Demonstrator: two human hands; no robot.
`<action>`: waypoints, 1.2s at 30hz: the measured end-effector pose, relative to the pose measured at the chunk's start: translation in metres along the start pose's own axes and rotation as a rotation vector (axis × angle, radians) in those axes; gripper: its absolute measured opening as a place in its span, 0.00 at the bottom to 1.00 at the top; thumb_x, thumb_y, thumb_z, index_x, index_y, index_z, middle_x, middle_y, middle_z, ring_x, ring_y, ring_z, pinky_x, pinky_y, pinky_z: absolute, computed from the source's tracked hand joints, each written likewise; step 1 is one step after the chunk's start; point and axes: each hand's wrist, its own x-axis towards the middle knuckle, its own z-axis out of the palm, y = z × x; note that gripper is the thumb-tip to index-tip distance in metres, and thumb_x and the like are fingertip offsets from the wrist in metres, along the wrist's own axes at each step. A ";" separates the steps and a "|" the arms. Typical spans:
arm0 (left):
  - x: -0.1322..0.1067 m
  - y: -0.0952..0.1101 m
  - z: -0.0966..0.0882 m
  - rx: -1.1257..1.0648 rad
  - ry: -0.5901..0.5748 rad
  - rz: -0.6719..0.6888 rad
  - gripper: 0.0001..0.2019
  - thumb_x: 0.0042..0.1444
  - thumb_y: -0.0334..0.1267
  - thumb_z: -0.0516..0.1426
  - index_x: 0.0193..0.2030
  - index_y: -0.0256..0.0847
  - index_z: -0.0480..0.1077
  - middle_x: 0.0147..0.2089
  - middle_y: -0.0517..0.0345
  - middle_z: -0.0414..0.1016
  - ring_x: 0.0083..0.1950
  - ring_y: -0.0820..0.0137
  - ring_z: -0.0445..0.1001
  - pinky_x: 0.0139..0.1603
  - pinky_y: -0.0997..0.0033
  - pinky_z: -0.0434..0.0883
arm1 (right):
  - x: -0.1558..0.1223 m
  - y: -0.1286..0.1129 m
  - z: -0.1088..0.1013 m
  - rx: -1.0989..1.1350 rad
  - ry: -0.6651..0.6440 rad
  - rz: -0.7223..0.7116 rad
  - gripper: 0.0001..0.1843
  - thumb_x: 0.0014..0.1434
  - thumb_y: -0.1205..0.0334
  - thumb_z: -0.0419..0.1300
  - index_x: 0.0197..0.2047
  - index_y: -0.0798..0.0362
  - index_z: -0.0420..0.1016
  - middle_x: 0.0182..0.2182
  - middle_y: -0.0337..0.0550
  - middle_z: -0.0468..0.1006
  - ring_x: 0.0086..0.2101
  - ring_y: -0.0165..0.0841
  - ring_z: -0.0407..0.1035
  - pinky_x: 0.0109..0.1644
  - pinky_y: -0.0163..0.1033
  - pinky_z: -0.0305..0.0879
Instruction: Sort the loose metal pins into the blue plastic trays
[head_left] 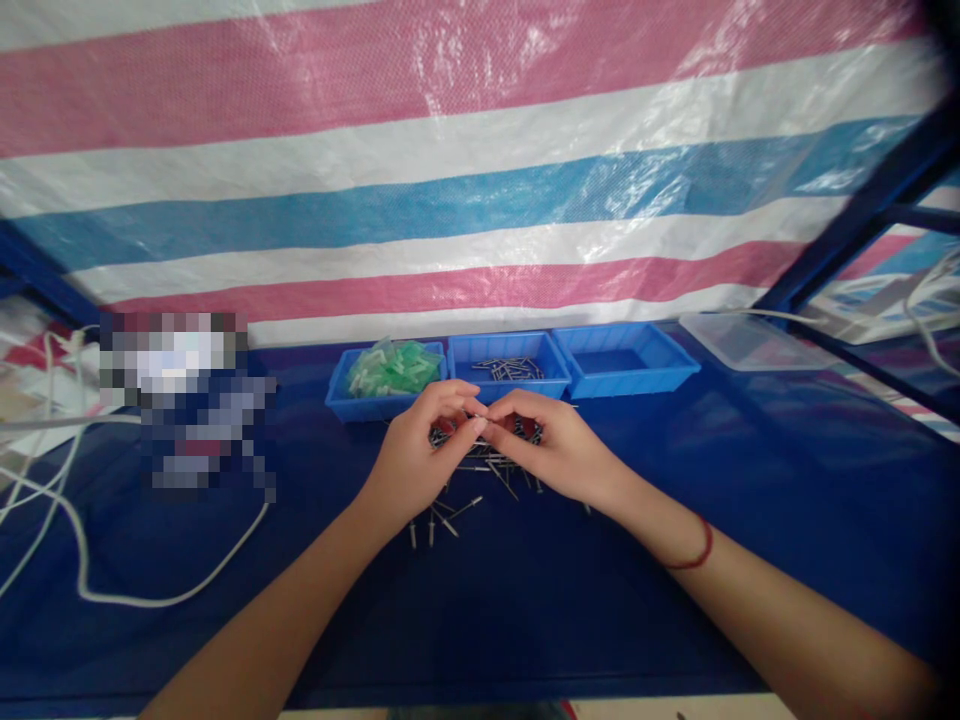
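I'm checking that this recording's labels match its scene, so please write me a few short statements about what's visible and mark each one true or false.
1. Green plastic pieces lie in the left blue tray. True.
2. The left hand and the right hand have their fingers close together near loose metal pins. True.
3. Every metal pin is inside a tray. False: many lie on the blue table, in front of the trays.
4. A dark red band is worn on the right arm. True.
5. The backdrop is plain white. False: the plastic sheet has pink, blue and white stripes.
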 end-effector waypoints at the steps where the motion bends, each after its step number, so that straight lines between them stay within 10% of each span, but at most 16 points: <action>1: 0.000 -0.001 0.000 0.010 0.004 0.000 0.14 0.58 0.35 0.57 0.51 0.44 0.64 0.43 0.55 0.77 0.43 0.69 0.77 0.46 0.68 0.71 | 0.000 0.001 0.000 0.008 0.021 0.008 0.05 0.57 0.62 0.60 0.33 0.53 0.75 0.28 0.38 0.75 0.27 0.28 0.66 0.30 0.34 0.62; 14: 0.004 -0.008 -0.002 0.101 -0.097 0.001 0.16 0.59 0.36 0.56 0.54 0.42 0.62 0.42 0.56 0.77 0.41 0.70 0.75 0.45 0.69 0.70 | 0.003 -0.004 -0.006 -0.050 0.090 -0.074 0.08 0.58 0.61 0.58 0.27 0.52 0.70 0.25 0.38 0.72 0.27 0.29 0.65 0.32 0.37 0.61; 20: 0.005 -0.013 -0.005 0.363 -0.089 0.043 0.18 0.60 0.37 0.55 0.57 0.41 0.62 0.46 0.54 0.74 0.43 0.68 0.72 0.46 0.66 0.68 | 0.021 0.017 -0.017 -0.400 0.335 -0.143 0.08 0.60 0.58 0.58 0.36 0.51 0.75 0.32 0.43 0.77 0.36 0.36 0.69 0.42 0.43 0.62; 26: 0.003 -0.010 -0.006 0.693 -0.328 0.147 0.08 0.61 0.36 0.53 0.35 0.42 0.73 0.36 0.57 0.74 0.40 0.67 0.68 0.40 0.67 0.61 | 0.019 0.033 -0.022 -0.626 0.277 -0.093 0.12 0.61 0.55 0.56 0.41 0.52 0.77 0.34 0.45 0.78 0.38 0.39 0.69 0.44 0.45 0.60; 36: 0.002 -0.007 -0.007 0.914 -0.414 0.086 0.10 0.63 0.41 0.53 0.39 0.42 0.75 0.39 0.55 0.73 0.41 0.66 0.69 0.38 0.67 0.59 | 0.008 0.016 -0.016 -0.547 0.192 -0.121 0.08 0.60 0.62 0.55 0.37 0.52 0.76 0.35 0.41 0.78 0.37 0.37 0.68 0.44 0.44 0.59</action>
